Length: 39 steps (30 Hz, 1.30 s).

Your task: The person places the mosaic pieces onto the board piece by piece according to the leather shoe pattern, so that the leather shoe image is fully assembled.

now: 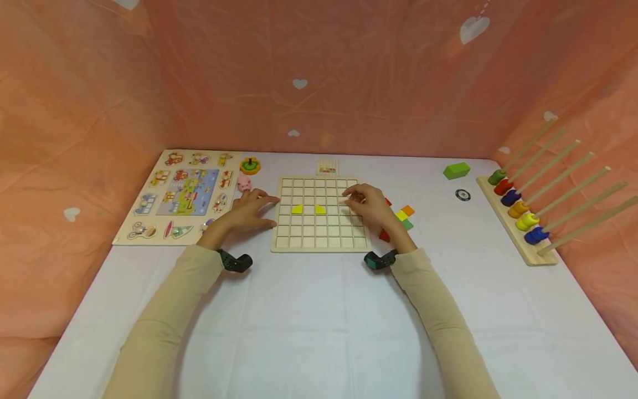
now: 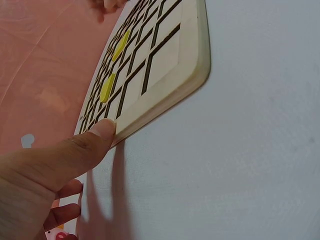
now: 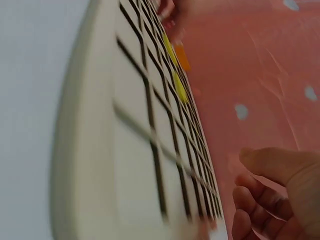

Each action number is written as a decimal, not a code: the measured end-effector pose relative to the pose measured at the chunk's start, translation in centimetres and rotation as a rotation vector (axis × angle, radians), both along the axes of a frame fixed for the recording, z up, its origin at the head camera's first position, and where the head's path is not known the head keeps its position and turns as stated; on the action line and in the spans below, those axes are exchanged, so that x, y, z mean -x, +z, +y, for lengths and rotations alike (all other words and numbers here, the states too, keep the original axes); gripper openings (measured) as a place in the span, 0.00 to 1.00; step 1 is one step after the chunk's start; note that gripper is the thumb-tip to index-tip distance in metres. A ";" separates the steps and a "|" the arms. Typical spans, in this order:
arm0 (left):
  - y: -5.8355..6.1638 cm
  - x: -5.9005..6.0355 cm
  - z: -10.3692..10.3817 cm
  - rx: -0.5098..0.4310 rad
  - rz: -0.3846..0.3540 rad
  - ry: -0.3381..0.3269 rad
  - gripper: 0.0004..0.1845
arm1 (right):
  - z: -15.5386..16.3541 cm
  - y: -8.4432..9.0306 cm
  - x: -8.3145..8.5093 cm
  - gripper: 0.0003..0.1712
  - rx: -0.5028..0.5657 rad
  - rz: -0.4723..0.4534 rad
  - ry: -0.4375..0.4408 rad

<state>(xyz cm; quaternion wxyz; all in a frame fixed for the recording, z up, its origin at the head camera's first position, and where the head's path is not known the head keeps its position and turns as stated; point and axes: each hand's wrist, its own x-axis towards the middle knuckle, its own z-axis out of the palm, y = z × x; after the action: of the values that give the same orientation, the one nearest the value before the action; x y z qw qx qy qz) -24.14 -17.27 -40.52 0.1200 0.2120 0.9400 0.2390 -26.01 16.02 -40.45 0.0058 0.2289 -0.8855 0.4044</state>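
A wooden grid board [image 1: 321, 244] lies flat on the white table in the head view. Two yellow pieces [image 1: 297, 209] [image 1: 320, 209] sit side by side in its middle row. My left hand [image 1: 259, 209] rests at the board's left edge; in the left wrist view its thumb [image 2: 95, 135] presses against the board's rim [image 2: 200, 60]. My right hand [image 1: 355, 199] is over the board's right side with loosely curled fingers [image 3: 250, 197]. Nothing shows between them. The right wrist view is blurred and shows the board [image 3: 100, 130] from its near edge.
Loose coloured pieces [image 1: 405, 216] lie just right of the board. A picture puzzle [image 1: 174, 197], a pink pig [image 1: 243, 184] and a ring toy [image 1: 250, 165] are at the left. A green block [image 1: 456, 170], a dark disc [image 1: 462, 194] and a peg rack [image 1: 518, 227] stand at the right.
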 end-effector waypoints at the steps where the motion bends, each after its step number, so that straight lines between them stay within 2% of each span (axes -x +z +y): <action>1: 0.0 0.0 0.0 0.000 0.000 0.000 0.34 | 0.7 0.1 0.0 0.12 0.000 -0.001 -0.012; 7: -0.1 0.1 0.0 0.003 0.003 -0.004 0.34 | 4.8 0.5 -0.4 0.11 -0.023 -0.021 -0.073; 13: 0.1 0.0 0.2 0.004 0.003 -0.004 0.34 | 8.2 1.3 -0.9 0.14 -0.058 -0.079 -0.143; 15: 0.2 0.0 0.2 0.002 -0.001 -0.004 0.34 | 9.3 1.5 -1.0 0.16 -0.077 -0.109 -0.148; 20: -0.1 0.2 0.1 0.004 0.004 -0.004 0.34 | 11.4 1.7 -1.1 0.22 -0.120 -0.169 -0.097; 26: -0.3 0.3 0.0 0.013 0.014 0.001 0.34 | 12.9 0.9 -1.4 0.24 -0.158 -0.209 -0.088; 33: -0.2 0.2 0.0 0.015 0.004 0.007 0.34 | 13.4 -0.1 -1.5 0.19 -0.147 -0.281 -0.148; 39: -0.1 0.3 0.0 0.018 -0.001 0.009 0.35 | 13.6 -0.7 -1.3 0.19 -0.205 -0.223 -0.205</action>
<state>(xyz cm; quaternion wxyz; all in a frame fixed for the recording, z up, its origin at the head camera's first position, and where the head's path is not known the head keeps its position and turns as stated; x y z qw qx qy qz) -24.44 -17.22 -40.66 0.1211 0.2065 0.9430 0.2313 -24.74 29.59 -41.10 -0.0746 0.0903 -0.9359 0.3323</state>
